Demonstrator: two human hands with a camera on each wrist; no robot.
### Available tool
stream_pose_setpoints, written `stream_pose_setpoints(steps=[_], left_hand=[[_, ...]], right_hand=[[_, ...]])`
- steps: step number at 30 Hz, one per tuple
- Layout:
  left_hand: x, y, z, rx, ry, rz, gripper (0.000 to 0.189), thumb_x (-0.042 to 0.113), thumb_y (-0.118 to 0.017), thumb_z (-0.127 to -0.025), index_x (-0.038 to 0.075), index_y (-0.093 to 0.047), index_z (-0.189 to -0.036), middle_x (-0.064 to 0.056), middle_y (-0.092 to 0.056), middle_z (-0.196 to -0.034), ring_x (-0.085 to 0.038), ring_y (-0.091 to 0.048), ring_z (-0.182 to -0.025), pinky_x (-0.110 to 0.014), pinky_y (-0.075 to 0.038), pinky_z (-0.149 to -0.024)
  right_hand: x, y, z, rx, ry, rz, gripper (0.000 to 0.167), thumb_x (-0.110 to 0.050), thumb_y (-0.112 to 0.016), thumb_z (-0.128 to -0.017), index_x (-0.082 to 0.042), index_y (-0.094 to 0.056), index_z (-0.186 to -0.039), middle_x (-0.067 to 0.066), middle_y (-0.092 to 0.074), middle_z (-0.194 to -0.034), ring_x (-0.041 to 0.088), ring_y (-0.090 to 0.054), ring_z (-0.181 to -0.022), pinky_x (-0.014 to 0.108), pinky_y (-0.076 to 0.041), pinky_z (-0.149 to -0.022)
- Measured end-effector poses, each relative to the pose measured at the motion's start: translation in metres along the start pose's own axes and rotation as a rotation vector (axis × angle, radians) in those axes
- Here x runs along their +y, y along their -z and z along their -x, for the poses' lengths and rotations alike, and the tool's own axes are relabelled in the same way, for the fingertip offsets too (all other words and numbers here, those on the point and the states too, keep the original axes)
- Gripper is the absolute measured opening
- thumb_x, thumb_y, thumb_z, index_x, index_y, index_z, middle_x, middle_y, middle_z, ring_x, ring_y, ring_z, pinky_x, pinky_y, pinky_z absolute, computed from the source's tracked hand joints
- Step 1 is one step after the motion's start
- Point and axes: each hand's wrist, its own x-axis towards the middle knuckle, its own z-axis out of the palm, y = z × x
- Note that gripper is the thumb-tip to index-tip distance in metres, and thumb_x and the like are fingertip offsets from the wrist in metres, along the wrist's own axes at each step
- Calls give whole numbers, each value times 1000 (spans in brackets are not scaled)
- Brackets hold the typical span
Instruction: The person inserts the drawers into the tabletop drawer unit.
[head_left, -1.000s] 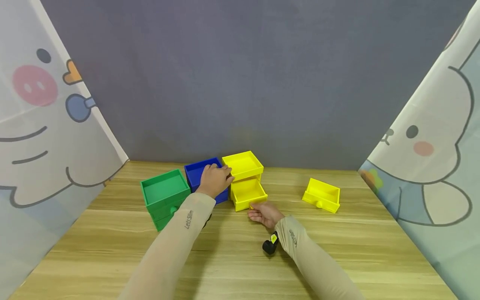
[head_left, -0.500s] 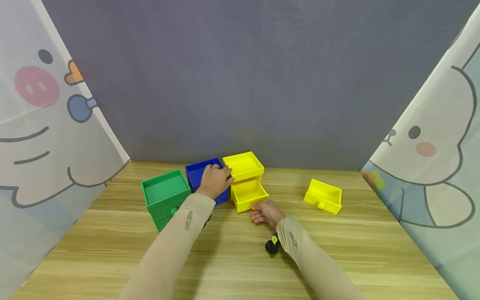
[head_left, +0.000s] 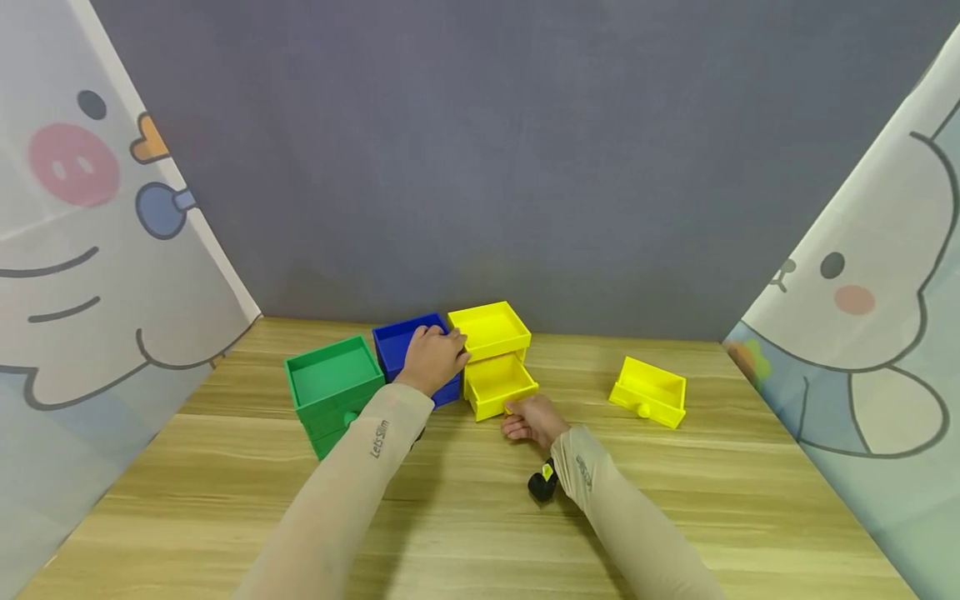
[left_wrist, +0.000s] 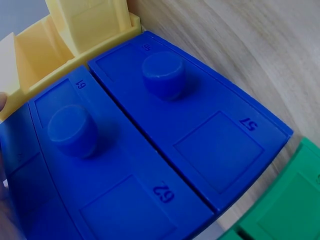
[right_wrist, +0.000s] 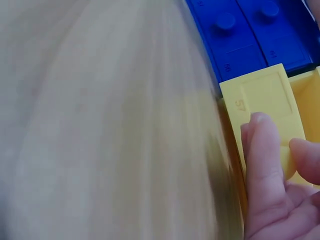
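Observation:
My right hand [head_left: 534,421] pinches the round knob [right_wrist: 286,162] of the lower yellow drawer [head_left: 501,383] between thumb and fingers. That drawer stands partly pulled out of the small yellow cabinet [head_left: 489,329]; the slot above it shows bare in the left wrist view. My left hand [head_left: 433,358] reaches over the blue cabinet [head_left: 393,337], and its fingers hold the yellow cabinet at its upper left edge. Part of that grip is hidden. Two blue drawer fronts [left_wrist: 225,150] with knobs face forward, pushed in.
A loose yellow drawer [head_left: 648,390] lies on the wooden table [head_left: 465,533] to the right. The green cabinet [head_left: 333,379] stands left of the blue one. Behind rises a grey wall [head_left: 487,167], with printed cartoon panels at both sides.

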Motion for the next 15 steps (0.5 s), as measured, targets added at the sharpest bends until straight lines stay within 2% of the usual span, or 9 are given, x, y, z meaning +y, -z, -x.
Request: stream_pose_setpoints(steps=[6,15], left_hand=[[-1,0,0,-6,4,-2,36,35,-55,-98,13,-67,-124,-3,-63,-125,-27,-59,-104,-42,-40,-94],[0,-1,-1,-22,7,-9,37,36,-55,-98,14,-65,-126,-2,-62,-127,-28,-59,-107,-43,-39,-98]], right_hand=[[-4,-2,-5,7,-22,-91,14,-4,-50,-97,9,-54,-101,7,-63,-64,10,-61,-52,21,-52,-52],[-4,-14,-14,32,-2,-182,14,-3,-50,-97,9,-53,-103,7,-62,-61,11,-61,-49,22,-53,-51]])
